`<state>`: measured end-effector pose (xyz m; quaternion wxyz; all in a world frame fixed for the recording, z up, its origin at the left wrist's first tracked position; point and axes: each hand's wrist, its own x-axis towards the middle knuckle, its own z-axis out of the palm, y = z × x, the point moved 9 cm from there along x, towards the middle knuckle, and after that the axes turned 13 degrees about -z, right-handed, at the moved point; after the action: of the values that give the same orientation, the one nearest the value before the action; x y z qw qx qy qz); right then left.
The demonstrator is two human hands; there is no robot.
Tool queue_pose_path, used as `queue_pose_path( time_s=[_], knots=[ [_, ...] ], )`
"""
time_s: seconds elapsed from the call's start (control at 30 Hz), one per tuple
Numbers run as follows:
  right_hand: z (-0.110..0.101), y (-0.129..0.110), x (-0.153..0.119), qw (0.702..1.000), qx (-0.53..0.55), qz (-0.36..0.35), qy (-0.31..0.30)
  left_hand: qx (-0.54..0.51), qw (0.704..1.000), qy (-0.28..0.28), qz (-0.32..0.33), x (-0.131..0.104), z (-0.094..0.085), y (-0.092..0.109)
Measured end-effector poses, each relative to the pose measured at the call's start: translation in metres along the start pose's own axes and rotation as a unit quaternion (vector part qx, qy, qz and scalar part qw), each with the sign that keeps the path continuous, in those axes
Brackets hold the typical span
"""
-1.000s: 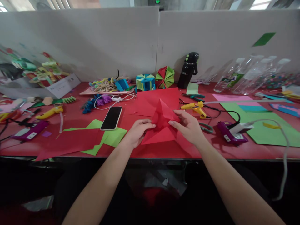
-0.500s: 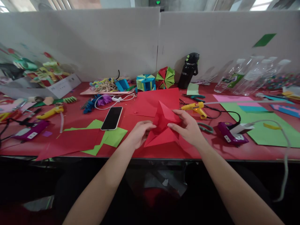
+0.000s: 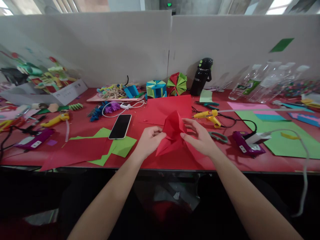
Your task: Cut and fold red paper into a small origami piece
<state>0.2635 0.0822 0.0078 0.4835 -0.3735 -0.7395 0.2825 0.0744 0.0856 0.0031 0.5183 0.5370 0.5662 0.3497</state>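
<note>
A folded red paper [image 3: 172, 128] with creased, raised flaps is held just above the red tabletop, between my two hands. My left hand [image 3: 151, 140] pinches its left side between thumb and fingers. On the opposite side, my right hand [image 3: 198, 136] grips the edge, thumb in front and fingers behind the paper. Some of the fingers of both hands are hidden by the paper. Behind it lies a flat red sheet [image 3: 155, 106]. A smartphone [image 3: 120, 126] rests to the left on green sheets [image 3: 123, 146].
Right of my hands are a yellow glue gun [image 3: 207, 115], scissors [image 3: 218, 137] and a purple power strip [image 3: 247, 143] with cables. Folded paper models [image 3: 156, 88] and a black bottle [image 3: 201, 76] stand along the white partition [image 3: 100, 46]. Clear plastic bottles [image 3: 265, 83] stand at back right.
The red paper's flaps have been drawn inward, so it looks narrower and more closed up. Both hands have come slightly closer together.
</note>
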Motion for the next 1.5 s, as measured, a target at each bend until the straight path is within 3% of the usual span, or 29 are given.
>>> queue_pose_path(
  time_s=[0.1,0.3,0.5,0.6,0.7,0.77,0.87,1.07,1.23,1.4,1.5],
  knots=[
    [-0.002,-0.002,0.0,0.999,-0.021,-0.014,0.02,0.028,0.999,-0.001,0.023,-0.005,0.002,0.007],
    [-0.01,-0.028,0.001,0.965,-0.24,-0.071,0.078,0.102,0.991,0.017,0.084,-0.022,0.011,0.026],
    [-0.02,-0.026,0.004,0.954,-0.278,-0.056,0.097,0.217,0.964,0.071,0.134,-0.033,0.013,0.037],
    [-0.025,-0.019,0.004,0.973,-0.209,-0.016,0.099,0.214,0.965,0.065,0.135,-0.031,0.013,0.036],
    [-0.021,0.0,0.001,0.992,-0.02,0.077,0.099,0.178,0.976,0.049,0.12,-0.026,0.01,0.033],
    [-0.019,0.01,-0.002,0.981,0.093,0.129,0.114,0.154,0.982,0.039,0.104,-0.022,0.008,0.03],
    [-0.019,0.015,-0.005,0.96,0.178,0.164,0.14,0.112,0.991,0.012,0.074,-0.016,0.007,0.025],
    [-0.012,0.0,0.0,0.98,0.169,0.099,0.03,0.034,0.999,-0.016,0.029,-0.005,0.003,0.012],
    [-0.02,0.006,0.0,0.99,0.112,0.087,0.016,0.001,0.997,-0.077,-0.002,-0.003,0.005,0.005],
    [-0.026,0.004,0.004,0.998,0.003,0.046,-0.036,-0.024,0.99,-0.127,-0.06,-0.005,0.005,-0.001],
    [-0.014,-0.003,0.004,0.995,0.043,0.044,-0.077,-0.014,0.986,-0.15,-0.07,-0.009,0.005,0.0]
  ],
)
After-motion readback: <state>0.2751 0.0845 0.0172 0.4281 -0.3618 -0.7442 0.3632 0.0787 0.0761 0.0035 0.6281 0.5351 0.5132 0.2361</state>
